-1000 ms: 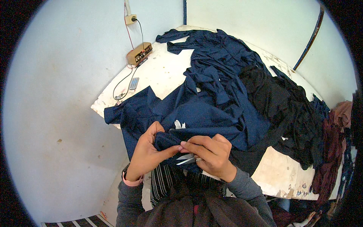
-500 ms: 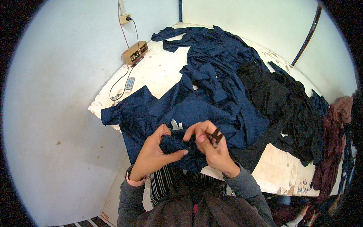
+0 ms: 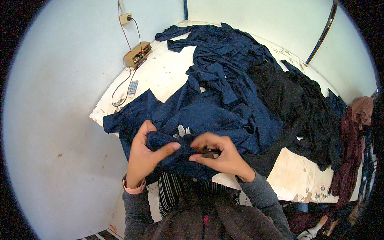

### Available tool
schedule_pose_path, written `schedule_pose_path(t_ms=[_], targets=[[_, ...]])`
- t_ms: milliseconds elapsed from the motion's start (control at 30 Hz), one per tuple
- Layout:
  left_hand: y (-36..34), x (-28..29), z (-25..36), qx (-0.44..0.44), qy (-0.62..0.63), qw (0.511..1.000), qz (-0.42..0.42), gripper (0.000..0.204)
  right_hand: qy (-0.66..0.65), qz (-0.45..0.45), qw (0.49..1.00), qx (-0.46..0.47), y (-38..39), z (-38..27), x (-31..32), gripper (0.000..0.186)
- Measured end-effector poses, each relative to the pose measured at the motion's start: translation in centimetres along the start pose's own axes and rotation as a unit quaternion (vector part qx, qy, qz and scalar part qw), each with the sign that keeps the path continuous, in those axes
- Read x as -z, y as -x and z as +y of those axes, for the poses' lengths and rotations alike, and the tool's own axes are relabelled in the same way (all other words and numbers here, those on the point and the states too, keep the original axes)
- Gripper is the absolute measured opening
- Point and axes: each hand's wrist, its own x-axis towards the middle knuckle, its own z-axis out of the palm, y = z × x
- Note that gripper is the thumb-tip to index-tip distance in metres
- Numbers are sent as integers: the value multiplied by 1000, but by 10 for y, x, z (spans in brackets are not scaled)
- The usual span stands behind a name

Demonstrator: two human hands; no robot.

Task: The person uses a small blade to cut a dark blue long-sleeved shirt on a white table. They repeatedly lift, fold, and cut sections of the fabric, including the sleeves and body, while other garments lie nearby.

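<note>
Two hands are occupied at the lower centre of the frame: a fold of navy cloth (image 3: 208, 114) is clamped in the left hand (image 3: 141, 151), a dark object (image 3: 211, 153) is held in the curled right hand (image 3: 229, 157). Close work on the fold seems under way; steady tension seems called for.

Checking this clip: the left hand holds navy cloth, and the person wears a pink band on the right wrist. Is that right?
Not quite. The pink band is on the left wrist, not the right, as the head view shows. The rest stands: the left hand holds navy cloth.
</note>
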Motion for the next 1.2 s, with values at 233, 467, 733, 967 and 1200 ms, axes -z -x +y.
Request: schedule_pose_path(t_ms=[233, 467, 733, 967, 1200], targets=[[-22, 50, -7, 11, 61, 997, 43, 45, 5, -271, 960, -76, 18, 9, 57, 27], [-42, 86, -34, 0, 86, 995, 45, 41, 74, -170, 965, -186, 90, -10, 192, 24], [-47, 84, -38, 4, 141, 984, 105, 33, 83, -21, 985, -148, 168, -29, 276, 26], [-54, 109, -73, 47, 217, 939, 263, 43, 129, 249, 941, -188, 196, -12, 285, 33], [-67, 156, -143, 83, -22, 962, 260, 54, 79, 221, 944, -231, 142, -1, 243, 20]])
